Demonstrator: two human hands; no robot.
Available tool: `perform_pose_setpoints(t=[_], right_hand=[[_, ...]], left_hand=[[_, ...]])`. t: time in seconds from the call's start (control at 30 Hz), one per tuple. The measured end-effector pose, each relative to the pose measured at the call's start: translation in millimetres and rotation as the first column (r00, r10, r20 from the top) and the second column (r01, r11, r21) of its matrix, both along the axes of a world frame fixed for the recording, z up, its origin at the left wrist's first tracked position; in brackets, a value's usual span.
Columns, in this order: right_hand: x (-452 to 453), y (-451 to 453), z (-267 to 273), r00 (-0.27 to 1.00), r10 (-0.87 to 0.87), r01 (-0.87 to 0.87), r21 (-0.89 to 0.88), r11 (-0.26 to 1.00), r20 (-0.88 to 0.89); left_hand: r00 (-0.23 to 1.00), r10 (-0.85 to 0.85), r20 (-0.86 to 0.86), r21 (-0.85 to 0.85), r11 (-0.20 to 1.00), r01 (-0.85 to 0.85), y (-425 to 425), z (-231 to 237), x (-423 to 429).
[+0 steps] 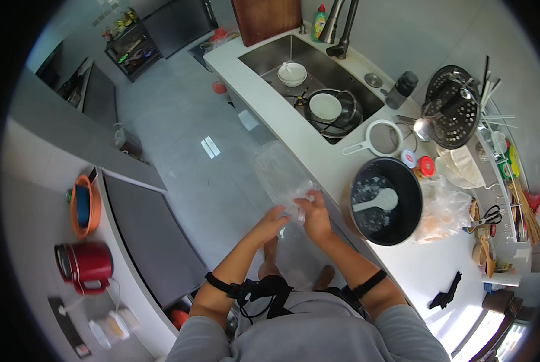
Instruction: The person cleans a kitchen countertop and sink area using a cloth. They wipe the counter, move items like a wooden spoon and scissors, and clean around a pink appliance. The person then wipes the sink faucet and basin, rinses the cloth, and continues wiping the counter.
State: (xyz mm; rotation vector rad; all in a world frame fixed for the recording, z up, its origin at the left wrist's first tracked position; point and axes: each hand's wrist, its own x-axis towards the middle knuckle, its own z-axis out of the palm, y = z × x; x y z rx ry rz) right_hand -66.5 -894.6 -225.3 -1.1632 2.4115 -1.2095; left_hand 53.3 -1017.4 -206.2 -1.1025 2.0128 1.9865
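Observation:
A clear plastic bag (281, 169) hangs in front of me over the floor, close to the counter's edge. My right hand (314, 215) grips its gathered, crumpled end between thumb and fingers. Beside it, my left hand (270, 225) has its fingers apart, near the bag's end; whether the fingertips touch the plastic is not clear. On the counter to the right stands a deep dark pot (414, 199) with a white rice paddle (384, 200) and some whitish bits inside.
A white-handled strainer (385, 138), jars with red (426, 166) and white lids, and a filled plastic bag (444, 210) surround the pot. Bowls (292, 74) and pans lie in the steel sink (270, 63). Behind on the left, a red kettle (91, 267) stands on another counter.

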Motion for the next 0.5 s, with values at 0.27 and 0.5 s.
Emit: perform_pose_setpoints(t=[0.27,0.5], right_hand=[[-55.0,-164.9,-134.1,0.995,-0.088,0.102,0.507,0.856,-0.052],[-75.0,-174.3,-227.8,0.946,0.1,-0.312,0.786,0.534,0.308]], left_hand=[[0.999,-0.021,-0.041,-0.373,0.928,0.004,-121.8,-96.2,10.4],[0.995,-0.096,-0.019,-0.332,0.94,0.084,-154.0,-106.0,19.3]])
